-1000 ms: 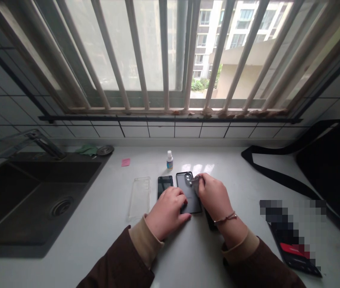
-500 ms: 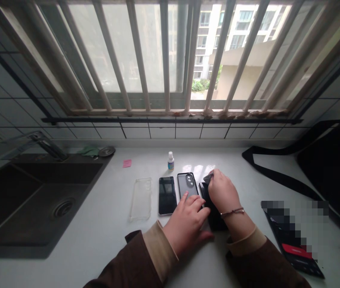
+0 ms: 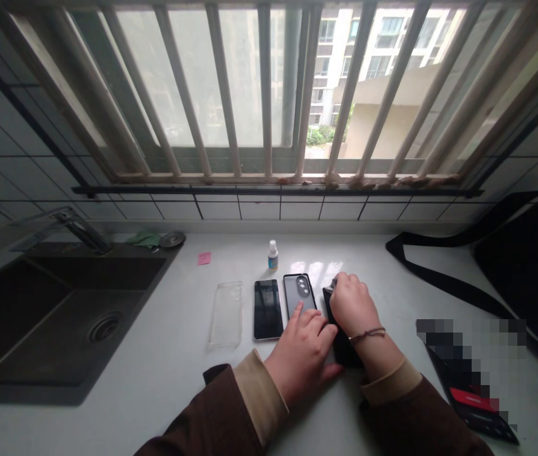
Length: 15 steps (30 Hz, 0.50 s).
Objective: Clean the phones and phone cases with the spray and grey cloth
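Note:
My right hand [image 3: 353, 305] is closed round a small grey cloth [image 3: 333, 283], pressing it to the top end of a black phone [image 3: 345, 350] that lies flat on the counter. Most of that phone is hidden beneath my hands. My left hand [image 3: 304, 348] rests with fingers stretched out and its thumb spread near the phone's lower end. Its index fingertip lies over a black-edged, see-through phone case [image 3: 292, 292]; the fingers reach the black phone's left side. Left of the case are a second phone [image 3: 268, 310], screen up, and a clear phone case [image 3: 226, 315].
A small white-capped bottle [image 3: 273, 256] stands behind the phones. A pink sticky note [image 3: 204, 258] lies farther left, near the dark sink [image 3: 76, 386]. To the right are a black bag strap [image 3: 440, 282] and a partly blurred black-and-red packet [image 3: 473, 400].
My right hand and the grey cloth have shifted slightly down at the phone's top end. The left hand keeps its place beside the phone. The whole view has slid slightly.

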Tool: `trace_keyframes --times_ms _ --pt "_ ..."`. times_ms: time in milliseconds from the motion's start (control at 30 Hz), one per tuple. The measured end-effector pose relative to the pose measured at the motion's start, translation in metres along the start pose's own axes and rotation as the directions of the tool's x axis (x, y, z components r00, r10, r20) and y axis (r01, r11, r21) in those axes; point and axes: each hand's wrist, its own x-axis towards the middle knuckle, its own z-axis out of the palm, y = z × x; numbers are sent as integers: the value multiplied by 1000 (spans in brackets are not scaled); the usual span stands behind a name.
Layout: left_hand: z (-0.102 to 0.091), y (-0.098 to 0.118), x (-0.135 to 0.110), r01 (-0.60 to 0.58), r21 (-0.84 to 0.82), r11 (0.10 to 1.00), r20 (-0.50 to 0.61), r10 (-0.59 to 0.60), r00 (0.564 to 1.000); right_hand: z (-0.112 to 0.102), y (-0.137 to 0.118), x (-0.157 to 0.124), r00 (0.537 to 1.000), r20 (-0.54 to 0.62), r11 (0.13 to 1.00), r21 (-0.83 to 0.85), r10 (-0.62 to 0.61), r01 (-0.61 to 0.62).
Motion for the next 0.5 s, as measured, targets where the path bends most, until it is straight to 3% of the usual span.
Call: trace_keyframes --times_ms 167,300,367,433,500 --pt "3 -1 1 13 -95 995 4 -13 1000 -9 1 -1 999 -45 998 54 19 -16" --pt "0 -2 1 -8 -308 951 -8 6 1000 -15 6 -1 991 -132 986 165 10 12" --pt "-4 -1 -1 0 -452 892 -39 -20 999 -18 9 0 983 -182 963 267 18 32" --pt "-10 2 -3 81 -609 789 -41 -133 990 -23 9 1 976 -215 918 393 38 51" --pt "-13 6 -3 205 -740 641 42 -260 965 -29 5 -1 971 -232 858 509 61 68"
